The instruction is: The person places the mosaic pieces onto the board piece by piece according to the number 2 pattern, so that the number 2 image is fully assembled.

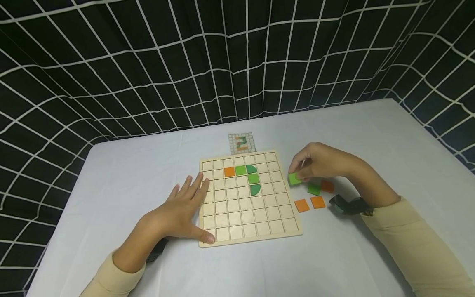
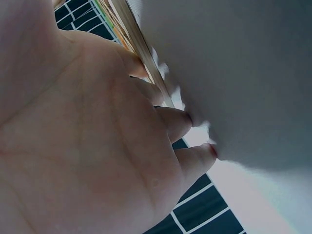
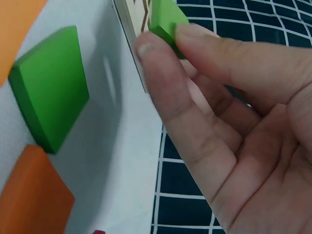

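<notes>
Left of centre, the spread left hand (image 1: 179, 214) rests on the pale wooden grid board (image 1: 233, 218), seemingly steadying it, while right of centre the right hand (image 1: 323, 161) pinches a light-green square tile (image 1: 294, 179)

A green square tile (image 1: 294, 179) is pinched beside the gridded wooden board (image 1: 232, 206).

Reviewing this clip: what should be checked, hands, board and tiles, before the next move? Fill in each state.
1. Right hand pinching the flat, straight-edged green tile: ok.
2. Left hand at the square wooden grid board's left side: ok.
3. Small square printed pattern card uncovered beyond the board: ok.
4. Held tile laid in a grid cell: not ok, it is beside the board's right edge.
5. Intended cell: cannot tell.
</notes>
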{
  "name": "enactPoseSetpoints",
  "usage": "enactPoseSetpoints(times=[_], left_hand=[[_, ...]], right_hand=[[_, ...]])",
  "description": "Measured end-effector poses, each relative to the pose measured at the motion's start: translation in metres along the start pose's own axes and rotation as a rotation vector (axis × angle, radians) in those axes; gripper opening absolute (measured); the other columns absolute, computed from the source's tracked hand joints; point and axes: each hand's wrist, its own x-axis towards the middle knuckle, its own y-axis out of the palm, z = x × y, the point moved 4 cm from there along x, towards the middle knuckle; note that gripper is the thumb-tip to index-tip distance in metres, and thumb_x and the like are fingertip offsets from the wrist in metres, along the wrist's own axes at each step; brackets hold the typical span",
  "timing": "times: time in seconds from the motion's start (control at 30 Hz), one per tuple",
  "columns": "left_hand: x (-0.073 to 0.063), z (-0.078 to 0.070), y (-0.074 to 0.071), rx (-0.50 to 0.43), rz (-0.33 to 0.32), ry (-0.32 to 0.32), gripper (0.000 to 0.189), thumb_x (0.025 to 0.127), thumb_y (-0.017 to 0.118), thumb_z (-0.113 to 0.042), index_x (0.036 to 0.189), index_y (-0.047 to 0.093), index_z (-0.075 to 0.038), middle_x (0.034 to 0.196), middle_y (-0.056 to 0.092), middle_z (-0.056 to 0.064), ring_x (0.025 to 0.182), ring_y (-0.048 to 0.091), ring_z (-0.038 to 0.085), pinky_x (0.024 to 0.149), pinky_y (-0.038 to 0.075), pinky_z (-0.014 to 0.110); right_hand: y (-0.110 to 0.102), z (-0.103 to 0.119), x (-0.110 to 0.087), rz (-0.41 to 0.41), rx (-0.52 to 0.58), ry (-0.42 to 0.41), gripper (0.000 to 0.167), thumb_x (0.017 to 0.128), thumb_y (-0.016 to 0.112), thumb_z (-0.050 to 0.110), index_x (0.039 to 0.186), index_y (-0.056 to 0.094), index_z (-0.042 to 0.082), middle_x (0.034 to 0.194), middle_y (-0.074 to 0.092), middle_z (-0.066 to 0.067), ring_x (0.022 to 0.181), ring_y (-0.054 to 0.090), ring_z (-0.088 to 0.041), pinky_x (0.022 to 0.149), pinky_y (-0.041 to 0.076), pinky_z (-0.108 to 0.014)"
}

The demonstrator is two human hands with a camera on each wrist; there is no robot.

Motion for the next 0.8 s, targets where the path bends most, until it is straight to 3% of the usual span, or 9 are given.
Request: enactPoseSetpoints(times=[0.37,0.8], left_hand=[[0.000,0.000,-0.001,-0.002,-0.003,-0.004,0.143,0.062,0.073,-0.082,0.161,0.006,-0.005,0.166,-0.006,0.016,0.150,-0.006,0.040,0.117,0.002,0.062],[0.000,0.000,0.001,-0.008,-0.006,-0.003,0.142,0.062,0.072,-0.082,0.161,0.006,-0.005,0.166,-0.006,0.015,0.150,-0.006,0.040,0.117,0.002,0.062]], right_hand=[[0.010,0.006,0.010,-0.051,0.117,0.012,0.014,0.081,0.078,-0.001,0.091,0.080,0.008,0.084,0.074,-0.004,0.072,0.066,-0.022,0.070,0.057,-0.035],[0.026,0.035,0.028,-0.076,0.117,-0.016,0.014,0.081,0.077,-0.004,0.085,0.080,0.009,0.080,0.074,-0.005,0.070,0.066,-0.019,0.071,0.054,-0.034]])
